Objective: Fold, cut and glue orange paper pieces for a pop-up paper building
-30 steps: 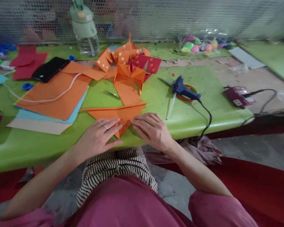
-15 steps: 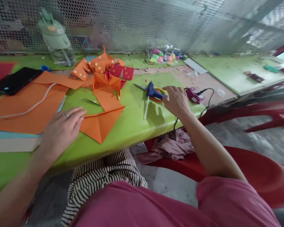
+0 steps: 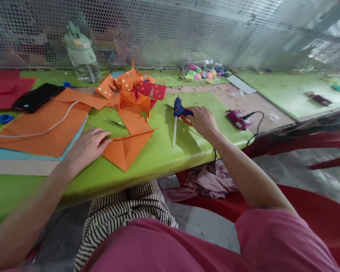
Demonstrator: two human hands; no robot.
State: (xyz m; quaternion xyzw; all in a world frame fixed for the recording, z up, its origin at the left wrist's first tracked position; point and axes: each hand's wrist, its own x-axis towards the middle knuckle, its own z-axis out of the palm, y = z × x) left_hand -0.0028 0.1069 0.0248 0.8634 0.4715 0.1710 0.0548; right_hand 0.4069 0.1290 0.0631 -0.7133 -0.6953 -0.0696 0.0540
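Observation:
My right hand is closed around the handle of a blue glue gun, with a white glue stick pointing towards me. Orange-handled scissors lie beneath the gun, partly hidden. On the left, my left hand rests on the table, fingers stretched out and loosely together. Its fingertips touch the left corner of a folded orange paper. Behind that paper stands a folded orange paper piece, joined to patterned orange strips and a red patterned strip. Tweezers lie beyond my left fingers.
Orange sheets, a white cord and a black phone lie left. A water bottle stands against the mesh panel. Rightward are a maroon box with a black cable, and a bag of coloured pieces. A red chair stands below.
My right hand has come down onto the glue gun and closed on its handle; the gun now covers more of the scissors. My left hand stays by the orange paper. The view has shifted slightly.

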